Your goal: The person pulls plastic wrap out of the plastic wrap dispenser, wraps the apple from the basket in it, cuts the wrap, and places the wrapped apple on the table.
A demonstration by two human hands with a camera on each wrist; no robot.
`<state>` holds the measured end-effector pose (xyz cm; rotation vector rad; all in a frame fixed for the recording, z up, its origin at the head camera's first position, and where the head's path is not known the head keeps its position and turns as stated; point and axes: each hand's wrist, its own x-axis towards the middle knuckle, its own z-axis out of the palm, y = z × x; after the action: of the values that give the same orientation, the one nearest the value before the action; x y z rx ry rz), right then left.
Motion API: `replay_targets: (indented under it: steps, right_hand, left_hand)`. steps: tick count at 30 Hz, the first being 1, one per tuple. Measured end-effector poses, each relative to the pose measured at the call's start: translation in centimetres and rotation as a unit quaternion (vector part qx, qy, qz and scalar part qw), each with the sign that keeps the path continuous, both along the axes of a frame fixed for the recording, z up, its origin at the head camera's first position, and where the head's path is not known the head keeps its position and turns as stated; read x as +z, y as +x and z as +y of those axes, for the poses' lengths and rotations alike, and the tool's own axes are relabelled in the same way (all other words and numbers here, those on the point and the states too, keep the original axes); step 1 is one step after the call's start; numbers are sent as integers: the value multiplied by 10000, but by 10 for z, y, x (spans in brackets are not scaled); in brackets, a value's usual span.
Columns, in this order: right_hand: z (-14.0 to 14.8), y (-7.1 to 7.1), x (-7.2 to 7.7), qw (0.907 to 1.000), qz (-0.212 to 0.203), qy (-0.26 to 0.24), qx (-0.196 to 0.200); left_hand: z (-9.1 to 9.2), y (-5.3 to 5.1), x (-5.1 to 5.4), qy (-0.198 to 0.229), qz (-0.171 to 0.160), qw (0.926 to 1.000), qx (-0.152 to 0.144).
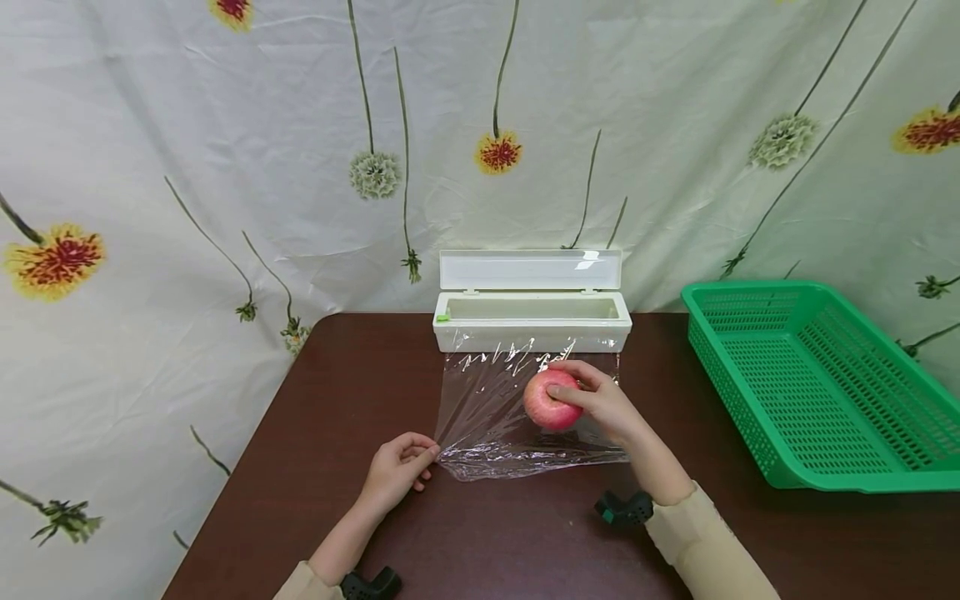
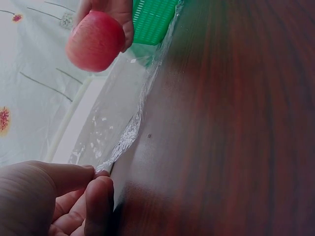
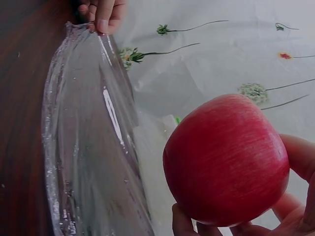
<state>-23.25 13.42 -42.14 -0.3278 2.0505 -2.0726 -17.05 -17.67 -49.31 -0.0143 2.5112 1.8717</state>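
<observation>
A sheet of clear plastic wrap [image 1: 487, 417] runs from a white dispenser box [image 1: 532, 337] toward the table's front. My left hand [image 1: 399, 471] pinches the sheet's near left corner between thumb and fingers, and the left wrist view shows the crumpled edge coming out of that pinch. A red apple [image 1: 551, 400] is in my right hand [image 1: 603, 404], which grips it over the sheet. In the right wrist view the apple [image 3: 226, 160] hangs in the fingers, apart from the wrap. The box's lid [image 1: 525, 269] stands raised.
To the right sits a green plastic basket [image 1: 795, 475] with perforated walls. A flower-printed cloth [image 1: 300, 125] hangs behind the dark brown table [image 1: 337, 392]. Each forearm carries a black wrist device, one [image 1: 626, 508] on the right.
</observation>
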Motion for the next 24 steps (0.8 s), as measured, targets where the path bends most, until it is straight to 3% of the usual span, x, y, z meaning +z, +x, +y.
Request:
replay_targets:
  steps: [14, 24]
  right_hand:
    - [-8, -6, -20, 9994, 0, 316, -133]
    - [-14, -6, -28, 9996, -143, 221, -103]
  left_hand:
    - [0, 0, 2, 25, -25, 10000, 17]
    - [0, 0, 0, 36, -20, 10000, 26]
